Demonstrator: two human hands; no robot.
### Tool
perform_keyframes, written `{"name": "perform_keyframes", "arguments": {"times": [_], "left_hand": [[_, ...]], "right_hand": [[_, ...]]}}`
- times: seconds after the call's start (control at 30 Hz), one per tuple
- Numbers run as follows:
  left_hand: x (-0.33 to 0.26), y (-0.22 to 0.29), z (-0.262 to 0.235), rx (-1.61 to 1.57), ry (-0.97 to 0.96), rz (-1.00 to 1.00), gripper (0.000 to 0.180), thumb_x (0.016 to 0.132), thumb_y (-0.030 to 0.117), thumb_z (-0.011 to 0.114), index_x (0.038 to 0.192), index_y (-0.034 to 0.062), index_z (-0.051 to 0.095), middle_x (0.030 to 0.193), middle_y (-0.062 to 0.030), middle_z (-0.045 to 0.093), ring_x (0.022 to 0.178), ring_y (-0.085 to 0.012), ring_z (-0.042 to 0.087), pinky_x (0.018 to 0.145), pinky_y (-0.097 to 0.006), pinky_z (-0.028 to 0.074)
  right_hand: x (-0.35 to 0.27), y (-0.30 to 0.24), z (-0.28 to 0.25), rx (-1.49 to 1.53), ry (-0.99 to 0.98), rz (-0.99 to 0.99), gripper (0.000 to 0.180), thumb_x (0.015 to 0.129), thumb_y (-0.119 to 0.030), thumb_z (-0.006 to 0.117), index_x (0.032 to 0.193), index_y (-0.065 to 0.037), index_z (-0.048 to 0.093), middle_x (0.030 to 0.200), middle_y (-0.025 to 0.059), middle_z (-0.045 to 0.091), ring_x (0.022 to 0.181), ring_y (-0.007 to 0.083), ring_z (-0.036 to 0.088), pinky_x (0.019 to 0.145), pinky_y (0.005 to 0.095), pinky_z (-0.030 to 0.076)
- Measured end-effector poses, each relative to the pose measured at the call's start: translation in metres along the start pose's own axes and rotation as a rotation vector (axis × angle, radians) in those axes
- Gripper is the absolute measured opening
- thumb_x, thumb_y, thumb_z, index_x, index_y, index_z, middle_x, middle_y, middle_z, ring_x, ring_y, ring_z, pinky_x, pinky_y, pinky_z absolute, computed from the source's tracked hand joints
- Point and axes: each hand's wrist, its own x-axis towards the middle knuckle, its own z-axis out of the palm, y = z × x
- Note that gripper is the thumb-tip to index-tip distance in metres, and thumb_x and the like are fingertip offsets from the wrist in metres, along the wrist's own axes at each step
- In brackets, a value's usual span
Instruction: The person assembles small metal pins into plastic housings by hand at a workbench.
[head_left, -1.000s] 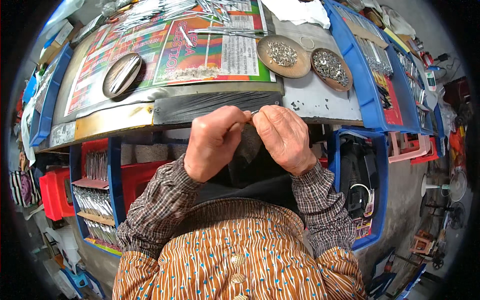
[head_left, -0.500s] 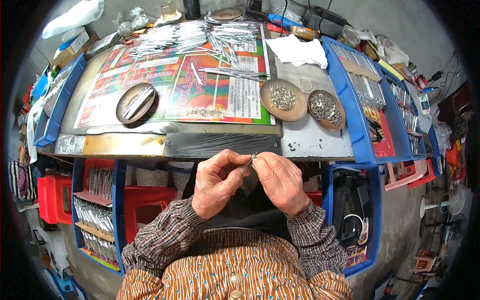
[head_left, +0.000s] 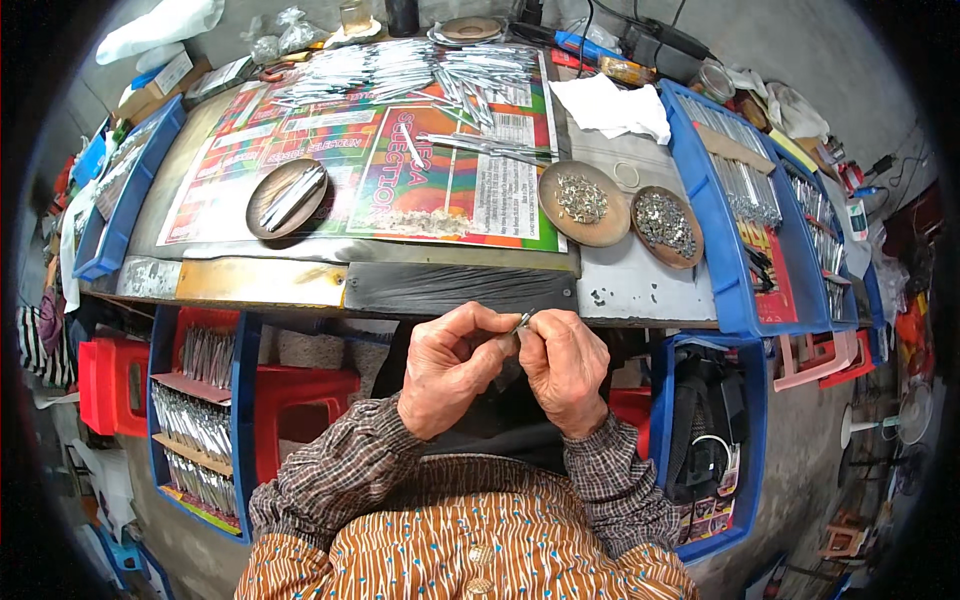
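Just off the near edge of the table, my left hand (head_left: 452, 368) and my right hand (head_left: 566, 368) meet fingertip to fingertip. Both are closed in a pinch on a small, thin metal piece (head_left: 524, 319); my fingers cover most of it, so its exact kind cannot be told. Beyond them on the table lies a round dish (head_left: 318, 212) with several slim silver metal pieces in it. To the right, one wooden dish (head_left: 603, 234) holds small pale metal bits and another dish (head_left: 688, 258) holds darker grey ones.
A large pile of silver metal strips (head_left: 400, 72) covers the back of the printed sheet (head_left: 340, 200). Blue trays (head_left: 735, 300) of metal pieces stand right, another blue tray (head_left: 105, 255) left. Below are a blue crate (head_left: 243, 420) and red stools (head_left: 100, 385). White cloth (head_left: 610, 105) lies behind the dishes.
The table and its things sit slightly farther right in the picture. My right fingers are more curled, and the small metal piece has tilted between my fingertips.
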Motion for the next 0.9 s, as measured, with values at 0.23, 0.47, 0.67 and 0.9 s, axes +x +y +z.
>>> {"name": "perform_keyframes", "arguments": {"times": [0.23,0.47,0.67,0.9], "left_hand": [[-0.003,0.002,-0.003,-0.024,-0.003,-0.023,0.015,0.089,-0.002,0.061,0.103,-0.0011,0.062,0.079,-0.003,0.062,0.056,-0.0026,0.045,0.045,-0.018,0.035],[-0.005,-0.002,-0.009,-0.083,-0.051,-0.026,0.014,0.088,-0.001,0.062,0.103,-0.0016,0.063,0.078,-0.0017,0.062,0.056,-0.0021,0.046,0.045,-0.018,0.036],[-0.006,0.006,-0.012,-0.027,-0.013,-0.031,0.016,0.087,-0.006,0.058,0.101,-0.0029,0.064,0.079,-0.0003,0.063,0.064,-0.0006,0.051,0.053,-0.017,0.041],[-0.006,0.009,-0.018,0.016,0.001,-0.008,0.017,0.086,-0.007,0.059,0.101,-0.0034,0.064,0.081,-0.0003,0.063,0.068,-0.001,0.053,0.058,-0.017,0.044]], "right_hand": [[0.001,0.0,-0.006,0.167,-0.044,0.288,0.022,0.084,-0.006,0.068,0.101,0.002,0.058,0.074,0.0114,0.06,0.063,0.022,0.061,0.056,0.0298,0.049],[0.01,-0.014,-0.01,0.337,-0.196,0.411,0.04,0.088,-0.021,0.068,0.119,-0.001,0.052,0.085,0.0078,0.057,0.06,0.0124,0.054,0.056,0.0255,0.047],[0.018,-0.01,-0.012,0.252,-0.217,0.475,0.047,0.088,-0.028,0.067,0.123,-0.004,0.048,0.083,0.0087,0.053,0.061,0.0175,0.054,0.054,0.0294,0.046],[0.024,-0.013,-0.013,0.185,-0.201,0.472,0.043,0.086,-0.027,0.068,0.119,-0.004,0.051,0.082,0.0086,0.051,0.065,0.0201,0.054,0.057,0.0316,0.047]]}}
